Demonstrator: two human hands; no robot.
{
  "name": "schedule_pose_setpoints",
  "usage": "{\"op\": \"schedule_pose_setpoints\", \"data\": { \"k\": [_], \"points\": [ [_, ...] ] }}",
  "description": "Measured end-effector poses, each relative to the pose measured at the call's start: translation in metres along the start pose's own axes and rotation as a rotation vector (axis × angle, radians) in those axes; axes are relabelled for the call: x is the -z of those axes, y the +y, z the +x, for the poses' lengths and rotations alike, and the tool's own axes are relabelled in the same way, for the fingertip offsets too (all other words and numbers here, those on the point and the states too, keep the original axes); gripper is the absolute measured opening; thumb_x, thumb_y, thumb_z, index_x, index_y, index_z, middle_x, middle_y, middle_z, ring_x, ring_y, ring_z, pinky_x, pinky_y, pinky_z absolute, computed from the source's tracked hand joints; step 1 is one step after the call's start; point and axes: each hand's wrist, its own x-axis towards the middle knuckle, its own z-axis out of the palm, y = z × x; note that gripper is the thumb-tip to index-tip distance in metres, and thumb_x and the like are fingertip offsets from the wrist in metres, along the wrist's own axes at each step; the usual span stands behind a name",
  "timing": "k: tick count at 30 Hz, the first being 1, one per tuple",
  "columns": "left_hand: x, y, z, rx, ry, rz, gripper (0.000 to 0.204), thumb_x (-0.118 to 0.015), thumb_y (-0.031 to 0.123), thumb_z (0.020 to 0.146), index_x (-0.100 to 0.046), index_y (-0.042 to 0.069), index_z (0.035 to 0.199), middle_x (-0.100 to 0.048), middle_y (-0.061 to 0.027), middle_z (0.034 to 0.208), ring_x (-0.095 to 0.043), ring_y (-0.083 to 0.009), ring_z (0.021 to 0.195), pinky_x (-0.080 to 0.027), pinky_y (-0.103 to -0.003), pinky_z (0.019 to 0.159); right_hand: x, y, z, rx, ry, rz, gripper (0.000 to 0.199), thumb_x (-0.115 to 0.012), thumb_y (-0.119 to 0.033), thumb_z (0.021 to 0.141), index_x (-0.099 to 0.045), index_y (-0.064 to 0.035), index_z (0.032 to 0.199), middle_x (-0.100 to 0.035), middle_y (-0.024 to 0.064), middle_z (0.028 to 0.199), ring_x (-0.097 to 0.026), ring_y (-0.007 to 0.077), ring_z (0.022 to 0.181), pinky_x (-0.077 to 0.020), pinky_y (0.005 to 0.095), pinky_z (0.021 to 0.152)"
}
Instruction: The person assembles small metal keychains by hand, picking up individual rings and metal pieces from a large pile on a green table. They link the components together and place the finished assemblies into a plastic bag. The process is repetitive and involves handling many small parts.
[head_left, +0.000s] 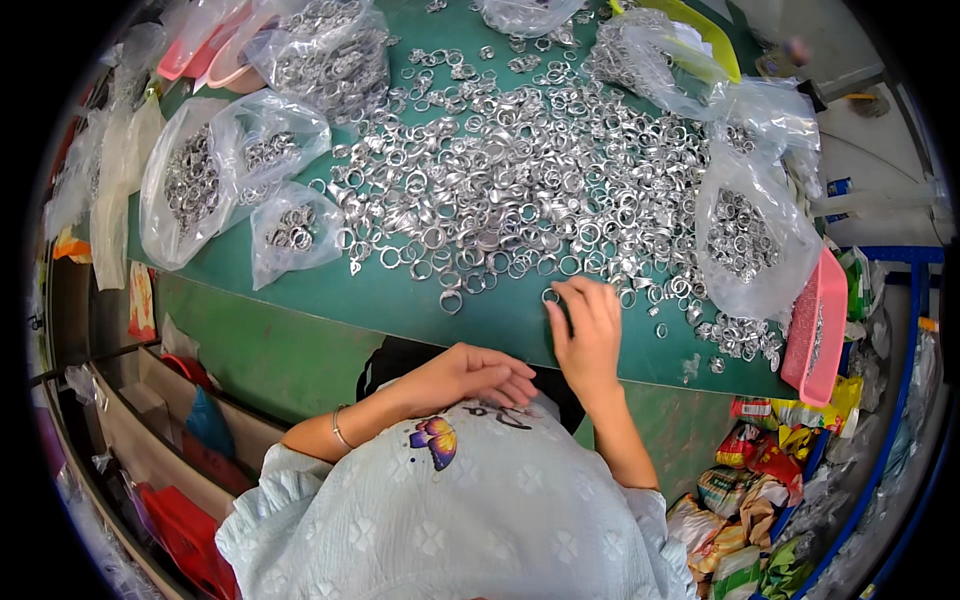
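Nearest you: your left hand (470,375) rests against your pale blue top, below the desk (400,300) edge, fingers loosely curled and holding nothing that shows. Your right hand (588,330) lies on the green desk, fingers narrow, their tips on a single ring (551,295) at the near fringe of the heap; whether they pinch it, you cannot tell.

Rings (520,170): small silver metal loops, shiny, of mixed widths, spread in one broad loose heap across the desk's middle, thinning to strays toward you.

Bags, left: three clear plastic bags (195,185) part-filled with rings, the smallest (295,230) nearest the heap. Further back, a fuller clear bag (335,55) beside pink trays (205,50).

Bags, right: one clear bag (745,235) of rings, upright at the desk edge, just beside a pink basket (815,330). Beyond it, another clear bag (640,55) over a yellow-green tray (705,30).

Low right, off the desk: a blue crate (880,480) with crumpled wrappers (760,470) in red, yellow and green.
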Motion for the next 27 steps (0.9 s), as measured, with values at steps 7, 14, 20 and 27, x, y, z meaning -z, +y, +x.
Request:
{"op": "schedule_pose_setpoints", "data": {
  "k": [7,14,20,27],
  "points": [
    [0.015,-0.029,0.007,0.161,0.057,-0.652,0.041,-0.032,0.02,0.095,-0.036,-0.008,0.125,-0.041,-0.023,0.129,-0.043,-0.0301,0.121,-0.032,-0.041,0.104,-0.012,-0.026,-0.024,0.176,-0.345,0.398,0.021,-0.064,-0.001,0.071,-0.058,0.0007,0.092,-0.052,0.01,0.092,-0.051,0.0273,0.086,-0.0425,0.0343,0.07],
    [0.042,-0.044,0.016,0.099,0.134,-0.741,0.032,-0.046,0.009,0.089,-0.044,-0.004,0.118,-0.055,-0.0154,0.112,-0.055,-0.0256,0.105,-0.038,-0.04,0.1,-0.018,-0.025,0.015,0.098,-0.269,-0.137,0.053,-0.067,-0.019,0.073,-0.049,0.0032,0.117,-0.047,0.0136,0.125,-0.037,0.0312,0.121,-0.0276,0.0461,0.099],
    [0.043,-0.055,0.019,0.007,0.031,-0.861,0.028,-0.042,0.011,0.09,-0.047,-0.004,0.113,-0.056,-0.016,0.108,-0.051,-0.0303,0.11,-0.033,-0.046,0.104,-0.012,-0.023,-0.03,0.081,-0.402,0.265,0.055,-0.065,-0.02,0.074,-0.047,0.0044,0.12,-0.039,0.0167,0.134,-0.033,0.0349,0.127,-0.0215,0.0514,0.104],
    [0.042,-0.051,0.019,-0.024,-0.109,-0.911,0.029,-0.042,0.012,0.089,-0.048,-0.003,0.113,-0.055,-0.0186,0.11,-0.049,-0.0327,0.112,-0.027,-0.049,0.106,-0.01,-0.031,-0.019,0.066,-0.442,-0.046,0.05,-0.062,-0.013,0.073,-0.048,0.004,0.119,-0.039,0.0158,0.134,-0.03,0.0346,0.128,-0.0126,0.0557,0.104]
  ]
}}
